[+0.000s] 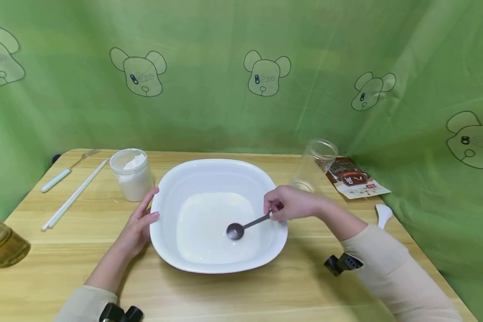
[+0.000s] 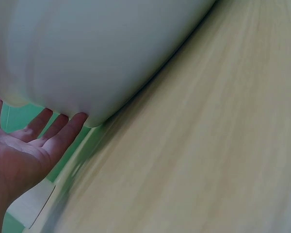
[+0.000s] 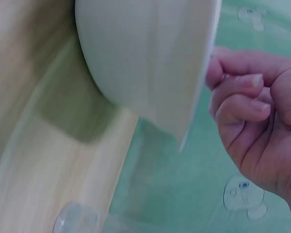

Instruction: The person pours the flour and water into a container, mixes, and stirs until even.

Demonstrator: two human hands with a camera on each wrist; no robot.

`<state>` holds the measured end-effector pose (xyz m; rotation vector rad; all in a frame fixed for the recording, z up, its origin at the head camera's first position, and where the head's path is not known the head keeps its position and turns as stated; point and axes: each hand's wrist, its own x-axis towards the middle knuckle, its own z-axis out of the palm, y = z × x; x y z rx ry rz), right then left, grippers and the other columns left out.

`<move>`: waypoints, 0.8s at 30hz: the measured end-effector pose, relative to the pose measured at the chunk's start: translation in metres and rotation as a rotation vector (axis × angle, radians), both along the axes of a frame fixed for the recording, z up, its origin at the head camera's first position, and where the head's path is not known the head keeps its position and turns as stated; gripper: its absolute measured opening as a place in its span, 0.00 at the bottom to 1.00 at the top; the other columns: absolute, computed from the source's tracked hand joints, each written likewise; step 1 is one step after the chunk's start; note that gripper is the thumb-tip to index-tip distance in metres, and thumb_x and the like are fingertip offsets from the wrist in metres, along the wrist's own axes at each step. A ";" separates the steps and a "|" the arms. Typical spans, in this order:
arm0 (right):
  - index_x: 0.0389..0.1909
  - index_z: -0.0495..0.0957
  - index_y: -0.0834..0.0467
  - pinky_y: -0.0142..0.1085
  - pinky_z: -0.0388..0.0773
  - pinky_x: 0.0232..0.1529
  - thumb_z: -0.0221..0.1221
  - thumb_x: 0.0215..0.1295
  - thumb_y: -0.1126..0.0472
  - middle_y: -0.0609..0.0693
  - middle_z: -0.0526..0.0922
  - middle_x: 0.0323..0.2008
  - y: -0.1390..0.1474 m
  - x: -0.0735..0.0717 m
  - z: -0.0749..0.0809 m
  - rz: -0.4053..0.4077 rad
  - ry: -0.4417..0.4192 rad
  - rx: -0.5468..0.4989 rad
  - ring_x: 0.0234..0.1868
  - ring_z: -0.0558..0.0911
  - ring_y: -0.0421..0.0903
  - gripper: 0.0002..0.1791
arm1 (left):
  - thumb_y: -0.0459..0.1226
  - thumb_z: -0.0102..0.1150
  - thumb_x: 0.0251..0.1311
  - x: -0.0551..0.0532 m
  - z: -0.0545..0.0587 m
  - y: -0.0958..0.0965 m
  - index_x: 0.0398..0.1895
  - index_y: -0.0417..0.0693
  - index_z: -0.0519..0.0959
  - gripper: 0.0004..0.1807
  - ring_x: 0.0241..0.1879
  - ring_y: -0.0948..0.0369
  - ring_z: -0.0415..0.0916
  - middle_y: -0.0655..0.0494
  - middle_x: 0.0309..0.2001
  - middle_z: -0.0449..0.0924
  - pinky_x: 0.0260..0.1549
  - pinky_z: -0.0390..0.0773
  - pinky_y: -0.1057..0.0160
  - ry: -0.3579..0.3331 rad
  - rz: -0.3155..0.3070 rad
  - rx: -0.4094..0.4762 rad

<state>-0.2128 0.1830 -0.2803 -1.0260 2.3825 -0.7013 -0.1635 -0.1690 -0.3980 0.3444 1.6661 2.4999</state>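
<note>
A big white basin (image 1: 213, 172) stands on the table with a pale, milky liquid (image 1: 209, 214) in its bottom. My right hand (image 1: 287, 203) pinches the handle of a dark measuring spoon (image 1: 235, 231) over the basin's right rim. The spoon's round bowl lies low in the basin, at the liquid. In the right wrist view the basin's wall hides the spoon, and the curled fingers (image 3: 240, 107) show beside the rim. My left hand (image 1: 138, 226) touches the basin's left side, its extended fingers (image 2: 63, 136) against the outer wall in the left wrist view.
A jar of white powder (image 1: 134, 181) stands behind my left hand. Chopsticks (image 1: 75, 194) and a blue-handled fork (image 1: 60, 176) lie further left, near a bottle of amber liquid (image 1: 4, 243). At the right are a clear jar (image 1: 311, 167), a spice packet (image 1: 356, 179) and a white spoon (image 1: 383, 214).
</note>
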 end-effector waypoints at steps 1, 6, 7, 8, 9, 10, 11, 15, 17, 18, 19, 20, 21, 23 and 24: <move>0.24 0.75 0.60 0.29 0.68 0.17 0.56 0.47 0.74 0.45 0.69 0.14 0.003 -0.002 0.002 -0.020 0.024 0.009 0.15 0.69 0.40 0.06 | 0.30 0.41 0.57 0.000 0.000 0.000 0.65 0.57 0.51 0.31 0.43 0.57 0.70 0.45 0.54 0.55 0.36 0.75 0.59 0.004 0.001 0.001; 0.25 0.75 0.61 0.31 0.66 0.18 0.55 0.48 0.73 0.47 0.70 0.13 0.005 -0.015 0.001 -0.114 0.092 0.027 0.15 0.69 0.40 0.05 | 0.29 0.41 0.57 0.000 0.000 -0.001 0.64 0.57 0.52 0.31 0.43 0.57 0.70 0.46 0.54 0.56 0.36 0.75 0.58 0.008 -0.002 0.007; 0.25 0.75 0.62 0.31 0.66 0.18 0.54 0.48 0.73 0.47 0.71 0.14 0.003 -0.018 0.000 -0.130 0.100 0.027 0.16 0.69 0.41 0.05 | 0.29 0.41 0.57 0.000 -0.001 -0.001 0.64 0.57 0.52 0.31 0.43 0.57 0.70 0.46 0.54 0.56 0.36 0.75 0.58 0.006 -0.001 0.007; 0.25 0.75 0.62 0.31 0.65 0.18 0.55 0.48 0.73 0.48 0.71 0.14 0.001 -0.021 -0.002 -0.148 0.107 0.025 0.16 0.69 0.41 0.04 | 0.29 0.41 0.57 0.000 -0.001 -0.001 0.64 0.57 0.52 0.31 0.43 0.57 0.70 0.46 0.54 0.56 0.36 0.75 0.58 0.005 -0.002 0.007; 0.25 0.75 0.62 0.31 0.65 0.18 0.55 0.48 0.73 0.48 0.72 0.14 -0.002 -0.025 -0.004 -0.165 0.111 0.019 0.16 0.69 0.41 0.04 | 0.29 0.41 0.57 0.000 -0.001 0.000 0.64 0.57 0.52 0.31 0.42 0.57 0.70 0.46 0.53 0.56 0.36 0.75 0.58 0.005 -0.003 0.007; 0.26 0.75 0.62 0.31 0.65 0.18 0.55 0.48 0.72 0.49 0.72 0.14 -0.004 -0.028 -0.007 -0.184 0.110 0.012 0.16 0.69 0.42 0.04 | 0.30 0.41 0.56 -0.001 -0.001 0.000 0.64 0.57 0.52 0.31 0.42 0.57 0.70 0.47 0.53 0.57 0.35 0.75 0.58 0.006 -0.004 0.007; 0.26 0.75 0.63 0.30 0.64 0.18 0.55 0.48 0.72 0.50 0.73 0.14 -0.008 -0.031 -0.009 -0.204 0.104 0.003 0.16 0.69 0.42 0.04 | 0.30 0.42 0.56 -0.001 -0.001 0.000 0.64 0.57 0.52 0.31 0.42 0.57 0.71 0.47 0.53 0.57 0.35 0.75 0.58 0.008 -0.004 0.007; 0.28 0.75 0.64 0.29 0.63 0.17 0.56 0.49 0.72 0.51 0.73 0.15 -0.023 -0.042 -0.021 -0.288 0.034 -0.061 0.18 0.71 0.46 0.04 | 0.29 0.42 0.56 -0.001 -0.001 0.000 0.64 0.57 0.52 0.31 0.43 0.56 0.70 0.46 0.53 0.58 0.36 0.75 0.58 0.010 -0.010 0.011; 0.29 0.74 0.64 0.28 0.63 0.16 0.56 0.50 0.72 0.52 0.73 0.16 -0.031 -0.046 -0.028 -0.306 -0.008 -0.095 0.18 0.71 0.47 0.04 | 0.30 0.42 0.56 -0.001 -0.001 0.000 0.64 0.57 0.52 0.31 0.43 0.56 0.70 0.46 0.53 0.57 0.36 0.75 0.58 0.009 -0.008 0.011; 0.29 0.74 0.64 0.28 0.63 0.16 0.56 0.50 0.71 0.52 0.73 0.16 -0.035 -0.048 -0.031 -0.306 -0.021 -0.110 0.17 0.71 0.46 0.04 | 0.30 0.42 0.56 0.000 -0.001 0.000 0.64 0.57 0.52 0.31 0.43 0.56 0.70 0.45 0.53 0.57 0.36 0.75 0.58 0.009 -0.008 0.011; 0.30 0.74 0.65 0.28 0.63 0.15 0.56 0.50 0.71 0.52 0.74 0.16 -0.040 -0.048 -0.033 -0.304 -0.035 -0.123 0.16 0.71 0.46 0.05 | 0.30 0.42 0.56 0.000 0.000 0.000 0.64 0.57 0.52 0.31 0.43 0.56 0.70 0.45 0.53 0.57 0.36 0.75 0.58 0.009 -0.007 0.009; 0.30 0.74 0.64 0.28 0.63 0.15 0.56 0.51 0.71 0.51 0.74 0.16 -0.044 -0.048 -0.036 -0.295 -0.045 -0.131 0.15 0.70 0.44 0.05 | 0.30 0.42 0.56 0.000 0.000 0.001 0.64 0.57 0.53 0.31 0.43 0.57 0.70 0.45 0.53 0.57 0.36 0.75 0.58 0.009 -0.005 0.008; 0.30 0.74 0.64 0.28 0.63 0.14 0.56 0.51 0.71 0.51 0.74 0.16 -0.048 -0.048 -0.038 -0.282 -0.056 -0.140 0.15 0.69 0.43 0.05 | 0.29 0.42 0.56 0.000 0.000 0.001 0.64 0.58 0.53 0.31 0.43 0.57 0.70 0.46 0.53 0.57 0.36 0.75 0.58 0.010 -0.003 0.007; 0.30 0.74 0.64 0.28 0.62 0.14 0.56 0.51 0.71 0.51 0.74 0.16 -0.056 -0.046 -0.041 -0.248 -0.083 -0.153 0.13 0.67 0.41 0.04 | 0.29 0.42 0.56 0.001 0.000 0.001 0.64 0.58 0.53 0.31 0.42 0.57 0.71 0.46 0.52 0.58 0.36 0.75 0.59 0.012 0.001 0.006; 0.30 0.73 0.64 0.28 0.62 0.14 0.56 0.52 0.70 0.52 0.74 0.16 -0.060 -0.044 -0.042 -0.233 -0.100 -0.156 0.13 0.66 0.40 0.04 | 0.29 0.42 0.56 0.001 0.000 0.001 0.64 0.58 0.53 0.31 0.42 0.57 0.71 0.47 0.52 0.58 0.36 0.75 0.59 0.014 0.000 0.008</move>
